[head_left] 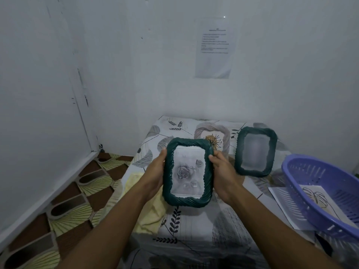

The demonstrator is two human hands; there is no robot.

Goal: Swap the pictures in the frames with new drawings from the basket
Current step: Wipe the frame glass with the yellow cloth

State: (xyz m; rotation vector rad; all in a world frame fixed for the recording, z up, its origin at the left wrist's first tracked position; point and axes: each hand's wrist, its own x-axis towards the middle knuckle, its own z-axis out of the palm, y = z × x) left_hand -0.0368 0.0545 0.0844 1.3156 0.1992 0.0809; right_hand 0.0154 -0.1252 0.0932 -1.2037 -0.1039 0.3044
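Observation:
I hold a dark green twisted-rim picture frame [187, 172] upright over the table, its glass showing a grey rose picture. My left hand [155, 174] grips its left edge and my right hand [223, 176] grips its right edge. A second green frame [255, 151] stands behind to the right, its picture blurred. A beige frame [211, 137] with a line drawing of a flower lies further back. The purple basket [318, 193] sits at the right with a leaf drawing [318, 199] inside.
The table wears a leaf-patterned cloth [194, 228]. A yellow cloth [147, 208] lies at its left edge under my left arm. A white sheet [279, 199] pokes out under the basket. White walls close in behind and left; a printed notice [214, 49] hangs above.

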